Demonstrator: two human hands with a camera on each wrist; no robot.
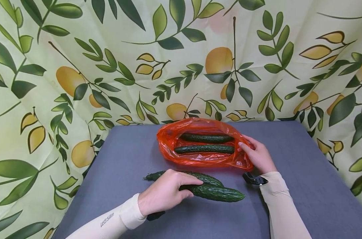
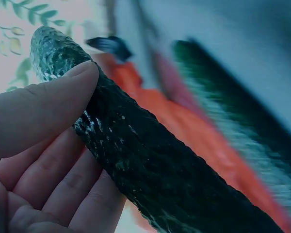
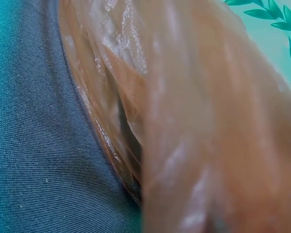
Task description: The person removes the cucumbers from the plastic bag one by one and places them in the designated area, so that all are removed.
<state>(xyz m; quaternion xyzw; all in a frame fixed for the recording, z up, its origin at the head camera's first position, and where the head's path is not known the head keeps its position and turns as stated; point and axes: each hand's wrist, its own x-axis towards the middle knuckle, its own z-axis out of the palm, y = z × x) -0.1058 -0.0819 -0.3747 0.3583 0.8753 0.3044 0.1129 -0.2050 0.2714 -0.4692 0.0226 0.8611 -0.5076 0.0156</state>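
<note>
Translucent red plastic bag (image 1: 187,161), mouth open, has 2 long dk-green bumpy cucumbers (image 1: 205,149) inside, approx. parallel. Third dk-green bumpy cucumber (image 1: 218,193): L hand (image 1: 167,191) grips it nr one end. Fourth dk-green cucumber (image 1: 208,179) lies just behind.

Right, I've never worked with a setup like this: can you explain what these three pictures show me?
There's no robot here: a person is working with two bare hands. The widest picture comes from a camera on the head, looking down; the other two come from cameras on each wrist. The left hand holds a cucumber, also seen close up in the left wrist view. A second cucumber lies just behind it on the grey table. The right hand grips the edge of an open red plastic bag with two more cucumbers inside; its wrist view is mostly blurred plastic.
</note>
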